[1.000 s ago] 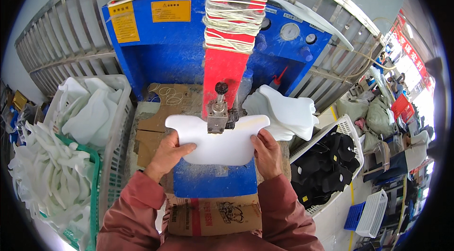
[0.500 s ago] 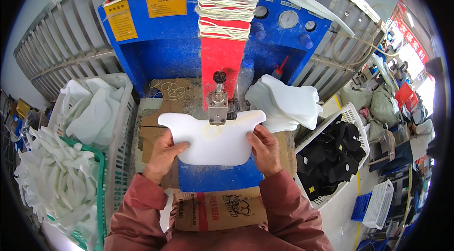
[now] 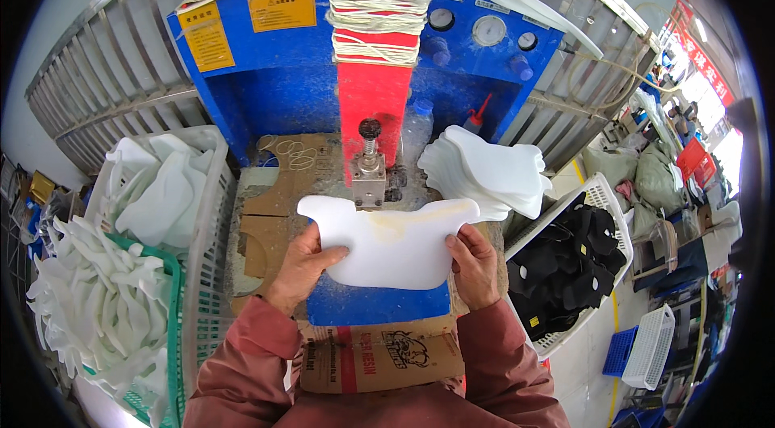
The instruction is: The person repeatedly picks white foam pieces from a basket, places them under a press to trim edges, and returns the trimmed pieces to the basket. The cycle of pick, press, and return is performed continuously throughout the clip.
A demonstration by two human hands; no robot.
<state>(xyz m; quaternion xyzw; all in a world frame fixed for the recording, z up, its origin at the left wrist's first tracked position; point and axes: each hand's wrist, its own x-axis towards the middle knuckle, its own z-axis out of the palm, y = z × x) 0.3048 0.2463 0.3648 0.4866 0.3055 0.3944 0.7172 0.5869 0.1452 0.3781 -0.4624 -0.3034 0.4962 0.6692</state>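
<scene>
Since the earlier frame, the white sheet [image 3: 386, 241] has slid a little nearer the person, barely shifted. It lies flat, long axis running left to right, its notched top edge pointing at the red press [image 3: 373, 105]. The left hand [image 3: 303, 267] and right hand [image 3: 475, 267] clamp its opposite ends; it seems to touch the metal head [image 3: 369, 178].

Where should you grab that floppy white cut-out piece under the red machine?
Best by its two lower side edges, coming from the near side. The white foam piece is flat and wide, and its far edge sits by the metal punch head. The left hand and right hand pinch it there.
</scene>
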